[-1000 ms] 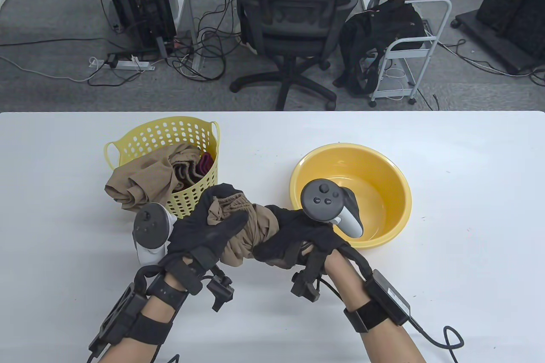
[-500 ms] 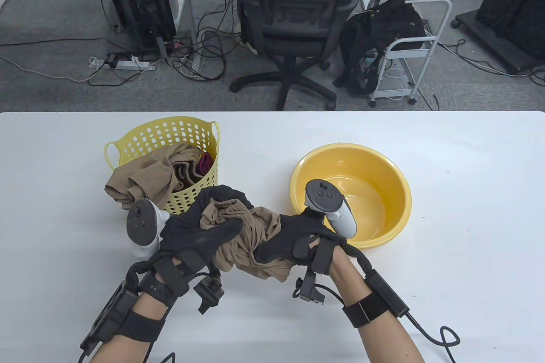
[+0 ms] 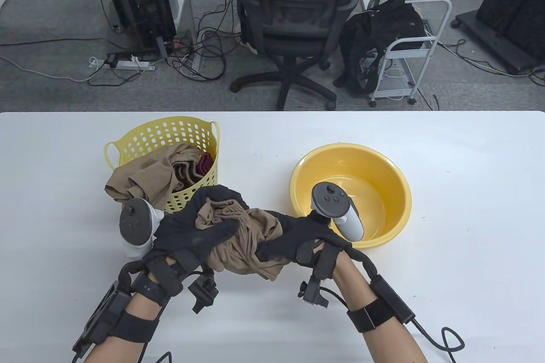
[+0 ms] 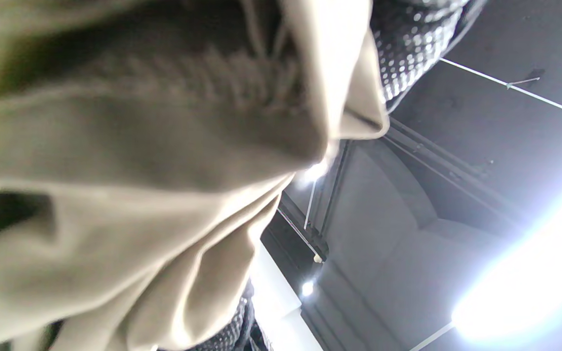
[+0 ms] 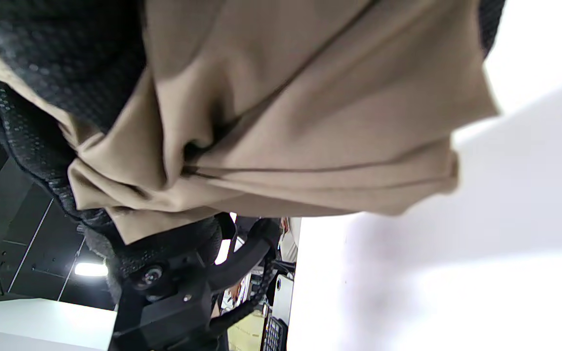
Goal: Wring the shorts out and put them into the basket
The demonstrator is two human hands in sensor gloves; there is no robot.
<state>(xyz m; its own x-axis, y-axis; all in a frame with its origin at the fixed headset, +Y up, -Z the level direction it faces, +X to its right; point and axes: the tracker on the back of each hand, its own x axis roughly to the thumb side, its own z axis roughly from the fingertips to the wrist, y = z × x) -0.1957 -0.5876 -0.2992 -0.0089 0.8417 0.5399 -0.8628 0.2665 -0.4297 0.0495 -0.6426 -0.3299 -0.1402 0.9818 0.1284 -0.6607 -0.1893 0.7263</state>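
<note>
A bunched pair of tan shorts [image 3: 245,244] hangs above the table between both hands. My left hand [image 3: 200,227] grips its left end, fingers curled over the gathered waistband. My right hand [image 3: 294,241] grips the right end, fingers wrapped round the cloth. The yellow perforated basket [image 3: 140,137] stands behind the left hand, with tan cloth [image 3: 140,180] spilling over its front rim. In the left wrist view the shorts [image 4: 139,170] fill most of the frame. In the right wrist view the shorts [image 5: 286,122] are held among black gloved fingers [image 5: 56,63].
A yellow basin [image 3: 394,175] with a little water sits right of the hands, behind my right hand's tracker [image 3: 336,210]. A dark red item [image 3: 205,164] lies inside the basket. The white table [image 3: 468,231] stretches to both sides; an office chair [image 3: 298,27] stands beyond its far edge.
Both hands have drifted slightly left with the shorts, the right wrist turning. More cloth now hangs loose below the hands.
</note>
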